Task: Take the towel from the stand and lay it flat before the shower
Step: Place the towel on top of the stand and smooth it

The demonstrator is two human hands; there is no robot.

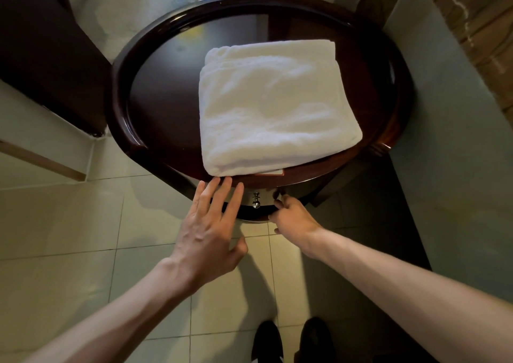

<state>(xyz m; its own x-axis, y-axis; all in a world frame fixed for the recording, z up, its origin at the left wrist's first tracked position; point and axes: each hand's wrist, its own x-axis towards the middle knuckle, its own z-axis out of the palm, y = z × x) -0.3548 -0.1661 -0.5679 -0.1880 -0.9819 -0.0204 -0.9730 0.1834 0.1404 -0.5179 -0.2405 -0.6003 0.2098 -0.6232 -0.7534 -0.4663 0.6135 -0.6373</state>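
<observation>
My left hand [213, 224] is out flat, fingers straight and spread, tips right at the near edge of the towel [272, 107], no grip yet. Towel is folded, white, lying on the round dark stand [119, 85]. So nothing is done: lift, carry, unfold and lay flat all remain. Shower not in view. My right hand [294, 215] is at the stand's front rim beside the knob [256, 199], fingers curled; can't tell if it pinches anything.
</observation>
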